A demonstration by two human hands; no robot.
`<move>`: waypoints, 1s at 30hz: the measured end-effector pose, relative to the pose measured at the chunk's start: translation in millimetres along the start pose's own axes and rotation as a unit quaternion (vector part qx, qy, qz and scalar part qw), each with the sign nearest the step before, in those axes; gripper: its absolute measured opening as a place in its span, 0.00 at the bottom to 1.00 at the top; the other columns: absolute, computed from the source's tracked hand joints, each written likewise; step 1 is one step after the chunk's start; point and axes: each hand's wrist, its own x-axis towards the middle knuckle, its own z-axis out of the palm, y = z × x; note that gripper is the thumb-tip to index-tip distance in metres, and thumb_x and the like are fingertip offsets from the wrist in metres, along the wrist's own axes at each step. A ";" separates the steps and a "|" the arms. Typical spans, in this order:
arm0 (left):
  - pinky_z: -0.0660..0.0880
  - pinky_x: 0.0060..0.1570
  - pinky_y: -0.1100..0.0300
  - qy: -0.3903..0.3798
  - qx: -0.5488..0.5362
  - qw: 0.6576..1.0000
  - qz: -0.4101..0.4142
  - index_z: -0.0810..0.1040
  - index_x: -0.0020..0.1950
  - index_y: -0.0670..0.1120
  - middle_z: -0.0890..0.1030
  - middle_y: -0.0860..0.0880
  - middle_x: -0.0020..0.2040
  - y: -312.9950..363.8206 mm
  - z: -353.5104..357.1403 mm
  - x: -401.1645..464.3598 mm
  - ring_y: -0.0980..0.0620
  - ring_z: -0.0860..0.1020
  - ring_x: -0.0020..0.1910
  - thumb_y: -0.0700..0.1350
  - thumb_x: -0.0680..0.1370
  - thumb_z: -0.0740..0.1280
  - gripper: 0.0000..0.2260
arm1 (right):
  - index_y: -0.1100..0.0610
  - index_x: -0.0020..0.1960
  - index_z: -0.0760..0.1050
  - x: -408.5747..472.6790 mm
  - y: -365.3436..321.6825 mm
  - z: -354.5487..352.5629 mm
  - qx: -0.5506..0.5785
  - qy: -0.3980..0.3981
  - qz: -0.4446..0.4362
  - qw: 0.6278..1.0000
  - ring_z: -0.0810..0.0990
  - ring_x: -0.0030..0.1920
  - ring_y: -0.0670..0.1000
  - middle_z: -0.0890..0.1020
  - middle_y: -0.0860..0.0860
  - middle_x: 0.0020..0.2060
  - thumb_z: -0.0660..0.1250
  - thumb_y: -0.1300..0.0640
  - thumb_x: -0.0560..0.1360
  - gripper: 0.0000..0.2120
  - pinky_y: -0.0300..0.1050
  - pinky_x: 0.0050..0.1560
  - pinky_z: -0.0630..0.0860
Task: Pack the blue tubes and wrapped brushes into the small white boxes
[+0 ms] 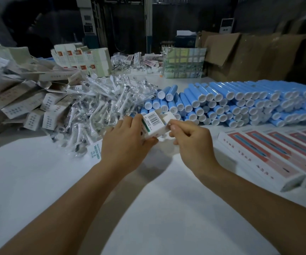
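Note:
A small white box (155,124) with a barcode on top is held just above the white table (148,208), in front of me. My left hand (126,142) grips its left side, thumb underneath. My right hand (190,142) pinches the box's right end flap with curled fingers. Behind the box lies a long stack of blue tubes (240,103) with white caps facing me. To the left of them is a heap of brushes in clear wrappers (100,103). Whether anything is inside the box is hidden.
Flattened and loose small white boxes (19,100) pile up at the far left. Long white and red boxes (277,153) lie in a row at the right. More cartons (82,59), a taped box (183,63) and brown cardboard (249,52) stand at the back.

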 end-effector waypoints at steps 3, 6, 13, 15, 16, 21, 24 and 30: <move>0.69 0.49 0.52 -0.004 0.015 1.000 0.017 0.65 0.71 0.46 0.75 0.47 0.61 1.7 2.2 -1.5 0.44 0.74 0.58 0.63 0.72 0.63 0.33 | 0.51 0.52 0.83 -0.8 1.2 0.7 -0.012 -0.017 0.002 1.000 0.80 0.50 0.50 0.82 0.48 0.48 0.65 0.63 0.77 0.11 0.55 0.52 0.78; 0.69 0.50 0.51 -0.008 0.027 0.999 0.029 0.67 0.70 0.45 0.76 0.46 0.60 2.8 2.8 -3.1 0.43 0.75 0.56 0.63 0.72 0.64 0.33 | 0.55 0.56 0.82 -1.2 2.3 0.8 -0.025 -0.035 0.010 0.999 0.80 0.47 0.48 0.83 0.48 0.48 0.65 0.63 0.76 0.12 0.52 0.51 0.79; 0.70 0.48 0.49 -0.014 0.045 0.997 0.060 0.72 0.66 0.41 0.79 0.43 0.54 2.5 0.1 -6.5 0.40 0.77 0.52 0.60 0.70 0.69 0.31 | 0.55 0.56 0.82 1.2 4.0 -3.1 0.008 -0.056 0.043 0.997 0.77 0.31 0.39 0.84 0.49 0.43 0.66 0.64 0.75 0.12 0.32 0.33 0.74; 0.69 0.48 0.50 -0.015 0.040 0.997 0.068 0.73 0.66 0.41 0.79 0.43 0.54 3.0 -1.7 -7.7 0.40 0.77 0.52 0.60 0.70 0.69 0.31 | 0.55 0.64 0.76 4.1 4.8 -5.8 0.017 -0.061 0.060 0.996 0.77 0.29 0.40 0.82 0.44 0.35 0.67 0.63 0.76 0.18 0.35 0.35 0.75; 0.69 0.48 0.50 -0.018 0.041 0.996 0.073 0.72 0.66 0.42 0.78 0.44 0.54 3.7 -2.2 -8.5 0.41 0.77 0.52 0.60 0.70 0.69 0.31 | 0.54 0.69 0.71 5.5 5.5 -6.8 0.009 -0.068 0.068 0.995 0.76 0.28 0.41 0.80 0.44 0.31 0.67 0.62 0.76 0.22 0.38 0.35 0.74; 0.68 0.51 0.52 -0.044 0.053 0.992 0.105 0.69 0.69 0.43 0.76 0.46 0.58 9.6 -1.1 -12.3 0.44 0.74 0.55 0.62 0.72 0.66 0.33 | 0.53 0.68 0.71 8.7 4.4 -5.7 -0.007 -0.106 0.112 0.988 0.73 0.27 0.40 0.79 0.46 0.32 0.66 0.62 0.76 0.21 0.39 0.33 0.70; 0.67 0.52 0.53 -0.048 0.061 0.993 0.094 0.67 0.70 0.44 0.76 0.47 0.60 12.4 -1.9 -13.4 0.45 0.74 0.56 0.63 0.72 0.63 0.33 | 0.51 0.53 0.77 5.9 4.8 -4.4 0.006 -0.090 0.116 0.989 0.75 0.28 0.36 0.82 0.46 0.38 0.66 0.62 0.77 0.08 0.32 0.32 0.70; 0.71 0.48 0.49 -0.027 0.075 0.992 0.098 0.72 0.66 0.39 0.78 0.42 0.55 18.0 -1.1 -15.2 0.41 0.76 0.51 0.60 0.72 0.66 0.32 | 0.66 0.48 0.79 3.4 10.9 3.0 -0.041 -0.060 0.074 0.995 0.75 0.32 0.38 0.78 0.46 0.35 0.62 0.63 0.78 0.09 0.29 0.30 0.70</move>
